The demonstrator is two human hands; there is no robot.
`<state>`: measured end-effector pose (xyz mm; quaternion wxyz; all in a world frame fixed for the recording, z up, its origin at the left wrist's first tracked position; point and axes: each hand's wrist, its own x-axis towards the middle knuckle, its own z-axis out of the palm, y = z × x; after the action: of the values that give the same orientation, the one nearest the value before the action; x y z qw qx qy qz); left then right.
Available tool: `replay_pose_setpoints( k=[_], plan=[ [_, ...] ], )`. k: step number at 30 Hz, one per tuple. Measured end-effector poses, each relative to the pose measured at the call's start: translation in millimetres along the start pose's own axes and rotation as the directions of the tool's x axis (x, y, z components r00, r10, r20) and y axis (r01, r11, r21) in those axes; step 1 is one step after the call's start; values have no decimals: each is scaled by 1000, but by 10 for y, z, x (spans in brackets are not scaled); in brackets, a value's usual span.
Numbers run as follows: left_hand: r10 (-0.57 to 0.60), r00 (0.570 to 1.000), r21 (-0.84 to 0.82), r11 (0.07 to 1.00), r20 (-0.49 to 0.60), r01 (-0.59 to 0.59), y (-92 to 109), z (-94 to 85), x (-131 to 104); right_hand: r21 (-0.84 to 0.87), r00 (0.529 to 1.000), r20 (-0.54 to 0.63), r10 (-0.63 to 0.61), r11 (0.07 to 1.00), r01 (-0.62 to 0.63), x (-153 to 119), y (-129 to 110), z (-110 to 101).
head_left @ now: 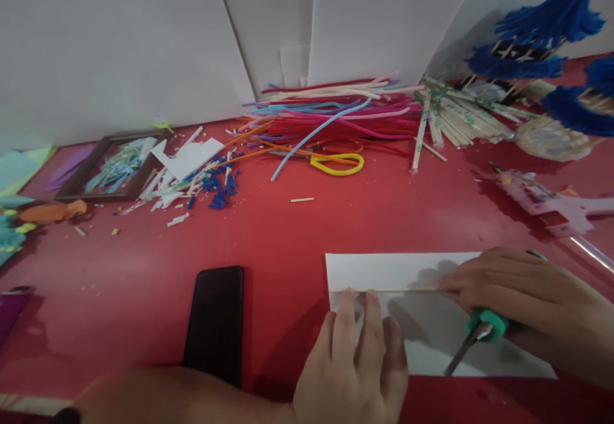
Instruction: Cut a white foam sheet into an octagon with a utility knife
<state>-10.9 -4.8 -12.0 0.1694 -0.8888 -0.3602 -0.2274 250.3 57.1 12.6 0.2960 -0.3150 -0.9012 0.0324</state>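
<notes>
A slip of the right hand (522,290), pinching a stick (412,291) the spread left hand (352,373) steadies, could drag the seven-o'clock-pointing cutter (490,325) across the paper (384,270).

The single head view looks from the wearer's own head, above the near edge of the red tabletop (268,232), facing forward toward twelve o'clock and tilted down. It sits close over the work, with the left hand (355,366) large at five o'clock and the right hand (522,290) at four, both forearms entering from the frame's borders. Its reach runs across the tabletop to the upright white panels (119,40), farther off, from ten to one o'clock.
</notes>
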Motion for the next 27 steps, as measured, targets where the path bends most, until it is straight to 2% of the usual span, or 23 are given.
replay_pose_setpoints(
  k=[7,11,14,17,19,21,24,27],
  plan=[
    [14,999,13,1000,38,-15,8,-20,-3,35,998,51,40,999,-41,-262,86,80],
    [26,998,14,1000,61,-26,7,-29,-20,20,998,36,45,999,-46,-195,52,77],
    [42,997,17,999,66,-43,-9,-26,-38,-22,998,-19,57,998,-57,-168,11,-2],
    [58,996,16,998,64,-59,-23,-17,-51,-81,983,-108,150,984,-159,-327,21,-84],
    [59,997,16,998,58,-60,-25,-12,-51,-151,948,-177,266,944,-294,-494,71,-107],
    [55,997,19,998,54,-56,-21,-8,-43,-142,938,-123,325,930,-340,-635,141,-99],
    [42,998,20,999,36,-43,-11,-4,-30,-80,950,-17,312,947,-312,-730,242,-54],
    [40,999,17,999,26,-40,-4,0,-27,-73,955,41,295,954,-291,-740,291,-5]
  ],
)
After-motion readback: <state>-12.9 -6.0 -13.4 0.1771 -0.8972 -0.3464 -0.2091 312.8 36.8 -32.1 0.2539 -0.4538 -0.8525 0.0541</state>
